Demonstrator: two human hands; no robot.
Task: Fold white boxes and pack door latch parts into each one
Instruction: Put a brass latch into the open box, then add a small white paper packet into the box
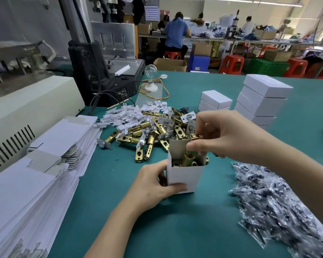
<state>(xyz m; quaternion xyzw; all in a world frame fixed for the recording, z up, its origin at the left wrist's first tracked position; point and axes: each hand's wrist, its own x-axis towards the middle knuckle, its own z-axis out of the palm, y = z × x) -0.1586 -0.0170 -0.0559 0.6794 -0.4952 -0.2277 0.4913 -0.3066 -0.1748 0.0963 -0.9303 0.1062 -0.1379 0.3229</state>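
Note:
An upright white box (183, 175) with its top open stands on the green table (175, 229), brass latch parts showing inside. My left hand (151, 185) grips the box's lower left side, thumb across its front. Over the box's opening, my right hand (222, 135) pinches a brass door latch (194, 135) with a silver faceplate. A pile of brass latches (153, 131) lies just behind the box. Small white plastic pieces (125, 114) are heaped at the pile's far left.
Flat unfolded white box blanks (45, 161) are stacked along the left. Closed white boxes (261, 97) are piled at the back right, a shorter stack (215, 100) beside them. Clear bags of dark screws (280, 202) lie right. A machine (108, 67) and light bulb (150, 71) stand behind.

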